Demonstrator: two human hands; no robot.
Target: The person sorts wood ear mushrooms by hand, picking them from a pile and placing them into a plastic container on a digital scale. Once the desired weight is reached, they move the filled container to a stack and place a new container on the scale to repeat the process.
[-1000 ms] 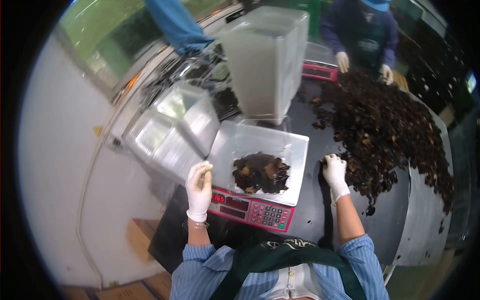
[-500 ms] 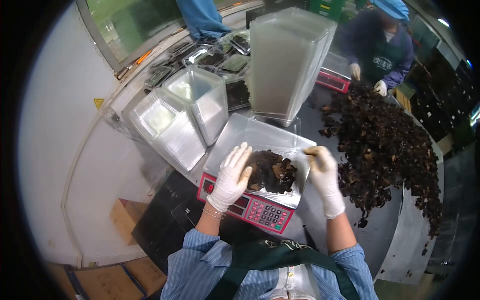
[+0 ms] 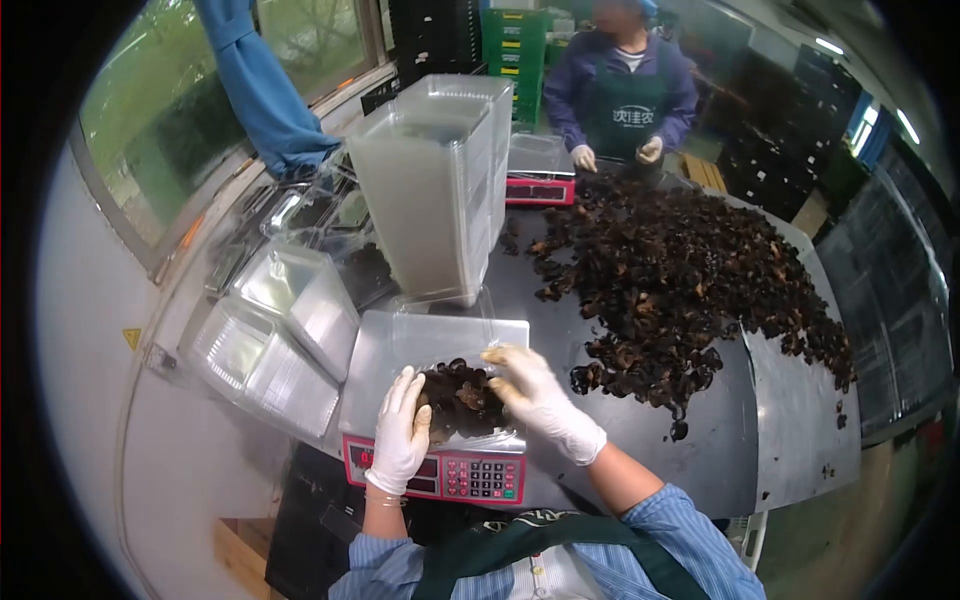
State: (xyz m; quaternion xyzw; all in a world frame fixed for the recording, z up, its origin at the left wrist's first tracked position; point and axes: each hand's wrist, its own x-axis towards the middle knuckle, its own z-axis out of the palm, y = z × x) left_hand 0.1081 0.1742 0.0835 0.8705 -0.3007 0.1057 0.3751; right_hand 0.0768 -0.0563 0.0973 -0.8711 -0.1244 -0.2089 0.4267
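Observation:
A clear plastic tray with dark brown fungus pieces (image 3: pixel 462 400) in it rests on the metal pan of a red scale (image 3: pixel 480 478). My left hand (image 3: pixel 400 435), in a white glove, lies along the left side of the tray, fingers stretched out beside the fungus. On the right, my right hand (image 3: pixel 545 400), also gloved, reaches over the tray's right edge, its fingers apart at the fungus. The scale's display is partly hidden by my left hand.
Tall stacks of clear trays (image 3: pixel 420 200) stand behind the scale, with shorter stacks (image 3: pixel 265 370) at the left. A large fungus pile (image 3: pixel 670 270) covers the right of the table (image 3: pixel 700 460). Across it, a co-worker (image 3: pixel 630 100) stands beside another red scale (image 3: pixel 540 190).
The view has turned toward the right. My right hand has moved inward over the tray from its right edge. My left hand remains at the tray's left side.

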